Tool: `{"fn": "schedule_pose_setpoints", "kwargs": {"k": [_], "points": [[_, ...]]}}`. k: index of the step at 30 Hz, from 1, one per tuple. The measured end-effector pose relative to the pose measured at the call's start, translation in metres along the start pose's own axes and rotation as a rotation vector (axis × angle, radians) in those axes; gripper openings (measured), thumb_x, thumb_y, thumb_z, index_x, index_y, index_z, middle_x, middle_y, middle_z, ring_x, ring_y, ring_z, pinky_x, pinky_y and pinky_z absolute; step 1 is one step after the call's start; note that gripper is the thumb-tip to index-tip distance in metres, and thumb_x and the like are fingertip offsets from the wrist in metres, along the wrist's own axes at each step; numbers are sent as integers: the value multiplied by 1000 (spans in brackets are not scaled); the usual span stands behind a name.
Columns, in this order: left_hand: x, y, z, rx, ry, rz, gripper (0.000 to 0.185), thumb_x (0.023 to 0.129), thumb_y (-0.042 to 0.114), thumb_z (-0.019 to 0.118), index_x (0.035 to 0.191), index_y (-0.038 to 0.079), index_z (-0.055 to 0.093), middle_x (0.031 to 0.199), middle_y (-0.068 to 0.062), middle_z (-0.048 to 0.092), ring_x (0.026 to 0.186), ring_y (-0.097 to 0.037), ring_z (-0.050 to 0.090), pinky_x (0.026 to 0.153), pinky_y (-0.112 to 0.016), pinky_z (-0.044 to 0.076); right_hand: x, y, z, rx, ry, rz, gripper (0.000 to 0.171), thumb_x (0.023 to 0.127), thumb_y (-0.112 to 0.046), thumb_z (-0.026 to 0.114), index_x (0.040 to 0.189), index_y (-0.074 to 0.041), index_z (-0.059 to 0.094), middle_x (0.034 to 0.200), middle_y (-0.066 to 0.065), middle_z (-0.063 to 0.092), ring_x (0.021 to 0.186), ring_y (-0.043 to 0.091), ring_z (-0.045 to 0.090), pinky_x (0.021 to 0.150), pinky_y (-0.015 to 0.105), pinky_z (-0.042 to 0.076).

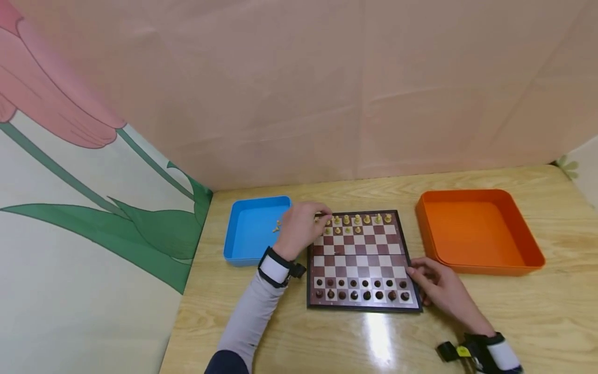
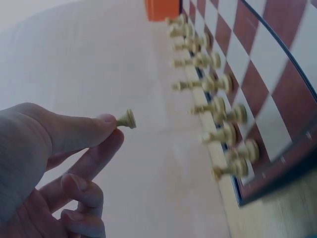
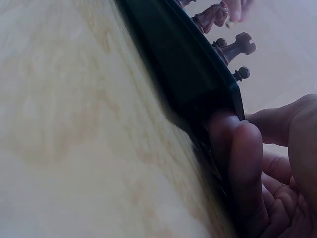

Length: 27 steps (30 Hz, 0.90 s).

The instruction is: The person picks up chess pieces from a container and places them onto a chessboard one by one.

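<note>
My left hand (image 1: 300, 227) is over the far left corner of the chessboard (image 1: 359, 249). Between thumb and index finger it pinches a small pale pawn (image 2: 127, 119), base outward, clear of the board in the left wrist view. Pale chess pieces (image 1: 367, 219) stand along the far side, with several pale pawns (image 1: 348, 230) in front of them on the left part. Two rows of dark pieces (image 1: 366, 295) stand on the near side. My right hand (image 1: 441, 288) grips the board's right edge, fingers (image 3: 246, 163) at its side and underside.
Left of the board is a blue tray (image 1: 243, 234) with a few pale pieces (image 1: 276, 227) in it, partly behind my left hand. An orange tray (image 1: 481, 228) stands to the right. Behind the wooden table (image 1: 224, 332) hangs a pinkish cloth (image 1: 299, 104).
</note>
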<state>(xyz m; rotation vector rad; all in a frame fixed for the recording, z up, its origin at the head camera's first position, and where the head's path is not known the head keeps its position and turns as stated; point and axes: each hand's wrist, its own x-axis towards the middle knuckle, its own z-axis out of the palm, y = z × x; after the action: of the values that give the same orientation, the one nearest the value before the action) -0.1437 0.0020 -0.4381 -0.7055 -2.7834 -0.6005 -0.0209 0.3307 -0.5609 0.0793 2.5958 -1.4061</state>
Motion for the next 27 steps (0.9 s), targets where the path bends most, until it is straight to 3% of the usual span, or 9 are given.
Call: {"fn": "schedule_pose_setpoints", "kwargs": {"k": [7,14,27], "points": [[15,14,13,-40,-104,14,15,104,32,74,111,23,83,101,8,79,59,-4,54,45,-22,36,0,-1,-3,12,-5,-12,47,110,-37,62,141,-2,60,98,12,70,61,18,61,54,31,56],[20,19,25,-42,-127,79,11,102,28,77,107,22,84,97,8,79,61,-3,55,47,-20,39,0,-3,-1,29,-3,-27,46,109,-36,64,140,-2,62,95,11,71,60,19,62,53,32,56],[25,25,40,-62,-194,101,14,103,25,74,111,21,84,103,7,80,48,-6,44,42,-19,29,0,-5,3,35,2,-36,44,108,-35,65,137,-3,63,92,11,69,59,18,62,53,32,56]]}}
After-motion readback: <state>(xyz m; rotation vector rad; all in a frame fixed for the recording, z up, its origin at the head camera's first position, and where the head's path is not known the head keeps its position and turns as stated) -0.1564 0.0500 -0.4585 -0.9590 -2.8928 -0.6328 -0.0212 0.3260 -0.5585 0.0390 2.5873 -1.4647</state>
